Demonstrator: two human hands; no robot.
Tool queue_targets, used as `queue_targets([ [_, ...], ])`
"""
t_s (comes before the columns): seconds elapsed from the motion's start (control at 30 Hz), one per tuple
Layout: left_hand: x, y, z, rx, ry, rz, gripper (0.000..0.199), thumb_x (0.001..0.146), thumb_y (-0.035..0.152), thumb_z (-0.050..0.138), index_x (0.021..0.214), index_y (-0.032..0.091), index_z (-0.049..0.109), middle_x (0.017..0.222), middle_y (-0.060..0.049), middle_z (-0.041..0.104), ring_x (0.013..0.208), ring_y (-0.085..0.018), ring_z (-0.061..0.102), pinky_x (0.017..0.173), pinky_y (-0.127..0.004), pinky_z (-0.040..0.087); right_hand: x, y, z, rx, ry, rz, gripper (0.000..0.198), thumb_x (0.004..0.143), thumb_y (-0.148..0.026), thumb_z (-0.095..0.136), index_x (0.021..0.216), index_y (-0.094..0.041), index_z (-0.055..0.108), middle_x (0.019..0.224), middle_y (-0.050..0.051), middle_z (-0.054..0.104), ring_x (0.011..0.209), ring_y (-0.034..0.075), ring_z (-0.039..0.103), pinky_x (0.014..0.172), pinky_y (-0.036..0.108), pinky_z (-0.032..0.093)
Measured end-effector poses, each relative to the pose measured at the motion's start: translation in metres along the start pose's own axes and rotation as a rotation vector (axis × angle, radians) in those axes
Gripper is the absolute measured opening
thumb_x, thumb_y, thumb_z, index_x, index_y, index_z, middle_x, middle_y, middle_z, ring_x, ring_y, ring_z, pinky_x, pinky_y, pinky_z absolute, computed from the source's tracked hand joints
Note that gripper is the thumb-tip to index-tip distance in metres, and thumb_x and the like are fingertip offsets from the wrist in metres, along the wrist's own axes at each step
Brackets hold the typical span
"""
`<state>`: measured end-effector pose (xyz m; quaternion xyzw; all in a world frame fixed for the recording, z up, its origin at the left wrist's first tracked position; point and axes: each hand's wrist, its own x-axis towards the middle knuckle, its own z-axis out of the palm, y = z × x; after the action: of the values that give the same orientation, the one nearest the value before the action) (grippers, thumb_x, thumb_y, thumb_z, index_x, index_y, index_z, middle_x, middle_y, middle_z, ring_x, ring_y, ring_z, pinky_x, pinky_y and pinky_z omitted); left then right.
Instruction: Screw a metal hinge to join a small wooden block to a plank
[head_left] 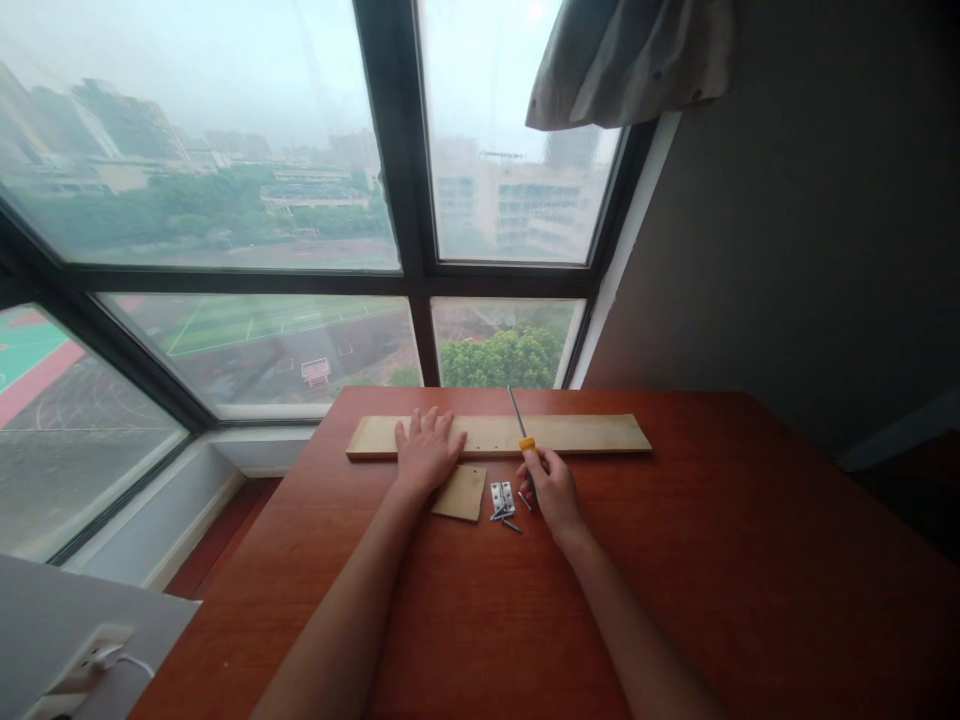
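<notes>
A long pale wooden board [570, 435] lies crosswise on the table, with small holes near its front edge. My left hand [429, 450] rests on its left part, fingers spread flat. In my right hand [551, 490] is a screwdriver [528, 443] with a yellow handle, its shaft pointing up and away over the board. Just in front of the board sits a small square wooden piece [460, 495] with a hole near its far edge. A metal hinge [502, 496] lies between my hands, with several screws [511, 525] beside and on it.
The reddish-brown wooden table [480, 620] reaches back to large dark-framed windows [420, 270]. A grey curtain [637, 60] hangs at upper right beside a dark wall [787, 220]. At lower left a wall socket [94, 655] has a white plug in it.
</notes>
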<state>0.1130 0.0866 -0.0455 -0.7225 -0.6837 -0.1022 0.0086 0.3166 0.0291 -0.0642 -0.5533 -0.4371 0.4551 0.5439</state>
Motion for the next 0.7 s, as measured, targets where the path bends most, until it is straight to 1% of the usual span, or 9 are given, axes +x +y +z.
queue_targets([
  [0.13, -0.004, -0.009, -0.006, 0.022, -0.021, -0.016, 0.059, 0.094, 0.056, 0.028, 0.141, 0.025, 0.045, 0.154, -0.009, 0.036, 0.143, -0.036, 0.023, 0.111, -0.062, 0.015, 0.0, 0.0, 0.001, 0.002, 0.001, 0.002, 0.044, 0.079, -0.062, 0.057, 0.082, -0.019, 0.057, 0.066, 0.0, 0.061, 0.046, 0.011, 0.052, 0.039, 0.021, 0.04],
  [0.3, -0.012, -0.02, -0.011, 0.072, 0.0, -0.024, 0.059, 0.094, 0.055, 0.025, 0.139, 0.022, 0.046, 0.151, -0.011, 0.039, 0.142, -0.033, 0.026, 0.11, -0.064, 0.017, 0.0, -0.001, 0.002, 0.009, -0.005, 0.006, 0.046, 0.077, -0.064, 0.058, 0.081, -0.019, 0.057, 0.065, 0.0, 0.062, 0.046, 0.012, 0.052, 0.039, 0.022, 0.04],
  [0.43, -0.016, -0.021, -0.01, 0.095, 0.016, -0.024, 0.058, 0.095, 0.055, 0.026, 0.139, 0.023, 0.046, 0.15, -0.011, 0.041, 0.142, -0.033, 0.027, 0.11, -0.063, 0.018, 0.0, -0.001, 0.003, 0.013, -0.009, 0.011, 0.045, 0.077, -0.064, 0.058, 0.08, -0.019, 0.057, 0.064, 0.0, 0.062, 0.045, 0.012, 0.052, 0.039, 0.021, 0.038],
  [0.57, -0.017, -0.019, -0.011, 0.106, 0.035, -0.021, 0.059, 0.095, 0.055, 0.027, 0.14, 0.022, 0.045, 0.152, -0.014, 0.038, 0.142, -0.035, 0.027, 0.109, -0.064, 0.018, 0.0, -0.001, 0.003, 0.013, -0.014, 0.008, 0.045, 0.076, -0.064, 0.059, 0.08, -0.019, 0.058, 0.064, 0.0, 0.062, 0.045, 0.012, 0.052, 0.039, 0.022, 0.038],
  [0.63, -0.019, -0.02, -0.014, 0.103, 0.064, -0.011, 0.062, 0.094, 0.057, 0.029, 0.143, 0.021, 0.042, 0.153, -0.016, 0.035, 0.142, -0.037, 0.026, 0.109, -0.064, 0.019, 0.001, 0.0, 0.003, 0.011, -0.017, 0.004, 0.046, 0.076, -0.065, 0.059, 0.08, -0.019, 0.059, 0.064, 0.001, 0.063, 0.046, 0.012, 0.052, 0.039, 0.022, 0.039],
  [0.7, -0.024, -0.021, -0.02, 0.088, 0.121, 0.024, 0.065, 0.093, 0.057, 0.034, 0.145, 0.019, 0.037, 0.153, -0.018, 0.033, 0.142, -0.038, 0.025, 0.109, -0.063, 0.022, 0.001, 0.001, 0.003, 0.009, -0.02, 0.0, 0.047, 0.076, -0.066, 0.059, 0.082, -0.019, 0.059, 0.064, 0.001, 0.063, 0.046, 0.012, 0.053, 0.04, 0.022, 0.04],
])
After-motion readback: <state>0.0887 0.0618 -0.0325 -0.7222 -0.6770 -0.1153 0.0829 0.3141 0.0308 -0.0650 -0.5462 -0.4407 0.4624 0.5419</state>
